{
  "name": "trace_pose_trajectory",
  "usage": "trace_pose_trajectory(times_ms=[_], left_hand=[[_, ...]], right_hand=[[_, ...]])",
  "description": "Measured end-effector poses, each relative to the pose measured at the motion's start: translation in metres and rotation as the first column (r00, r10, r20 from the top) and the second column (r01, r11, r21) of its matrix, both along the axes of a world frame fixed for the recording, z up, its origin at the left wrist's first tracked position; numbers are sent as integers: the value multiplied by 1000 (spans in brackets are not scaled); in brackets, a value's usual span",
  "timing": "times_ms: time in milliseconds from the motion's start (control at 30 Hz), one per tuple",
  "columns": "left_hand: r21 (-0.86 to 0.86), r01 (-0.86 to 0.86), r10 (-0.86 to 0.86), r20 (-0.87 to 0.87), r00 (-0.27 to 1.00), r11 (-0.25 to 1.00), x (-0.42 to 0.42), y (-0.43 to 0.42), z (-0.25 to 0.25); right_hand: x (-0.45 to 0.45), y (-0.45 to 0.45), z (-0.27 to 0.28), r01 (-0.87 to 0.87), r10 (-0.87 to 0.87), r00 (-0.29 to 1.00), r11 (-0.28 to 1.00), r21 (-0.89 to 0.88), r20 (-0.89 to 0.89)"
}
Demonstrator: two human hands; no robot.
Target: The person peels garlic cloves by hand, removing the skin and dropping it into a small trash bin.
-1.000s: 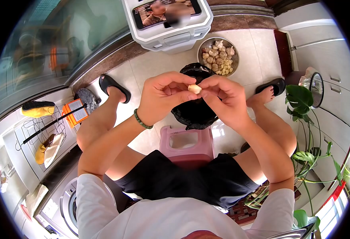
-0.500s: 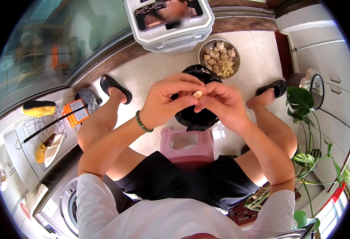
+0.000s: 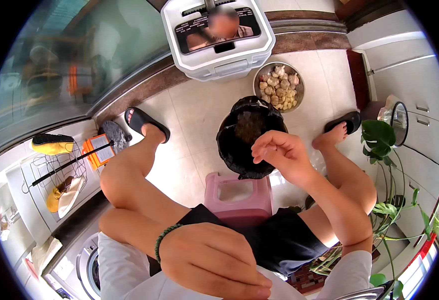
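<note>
My left hand [image 3: 209, 260], with a green beaded bracelet at the wrist, is close to the camera, above the lap. Its back faces up and its fingers are pressed together; whatever they hold, if anything, is hidden. My right hand [image 3: 282, 152] hovers over the right edge of the black-lined bin [image 3: 229, 145], fingers curled and their tips close together. Anything between those fingertips is too small to make out. Brownish scraps lie inside the bin. Behind it a metal bowl [image 3: 302, 96] holds whole garlic bulbs and pale peeled cloves.
A pink stool [image 3: 212, 197] stands between the legs. Beyond the bin is a grey-white box [image 3: 219, 72] with a phone [image 3: 194, 40] on top. A wire rack [image 3: 54, 165] is at the left, a leafy plant [image 3: 378, 136] at the right.
The hands have parted: my left hand came back toward the body and camera, while my right hand moved slightly lower. The clove held between them is no longer visible. The view has tilted.
</note>
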State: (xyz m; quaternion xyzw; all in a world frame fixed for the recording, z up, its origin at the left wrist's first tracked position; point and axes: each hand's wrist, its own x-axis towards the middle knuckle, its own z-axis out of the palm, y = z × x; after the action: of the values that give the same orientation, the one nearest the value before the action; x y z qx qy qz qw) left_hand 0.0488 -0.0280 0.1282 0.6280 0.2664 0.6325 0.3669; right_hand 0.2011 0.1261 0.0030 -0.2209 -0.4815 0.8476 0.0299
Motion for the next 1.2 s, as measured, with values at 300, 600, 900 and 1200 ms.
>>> trace_pose_trajectory(times_ms=[300, 600, 900, 1200], left_hand=[[137, 39, -22, -120, 993, 990, -14, 6, 5], [167, 14, 31, -258, 966, 986, -19, 5, 15], [192, -95, 147, -280, 949, 977, -14, 0, 16], [217, -208, 253, -208, 945, 954, -9, 3, 11]], right_hand=[[-3, 3, 0, -28, 28, 1000, 999, 42, 11], [-2, 0, -2, 2, -2, 1000, 993, 121, -2], [-4, -3, -7, -7, 7, 1000, 992, 127, 2], [-8, -2, -6, -31, 32, 999, 982, 185, -4]])
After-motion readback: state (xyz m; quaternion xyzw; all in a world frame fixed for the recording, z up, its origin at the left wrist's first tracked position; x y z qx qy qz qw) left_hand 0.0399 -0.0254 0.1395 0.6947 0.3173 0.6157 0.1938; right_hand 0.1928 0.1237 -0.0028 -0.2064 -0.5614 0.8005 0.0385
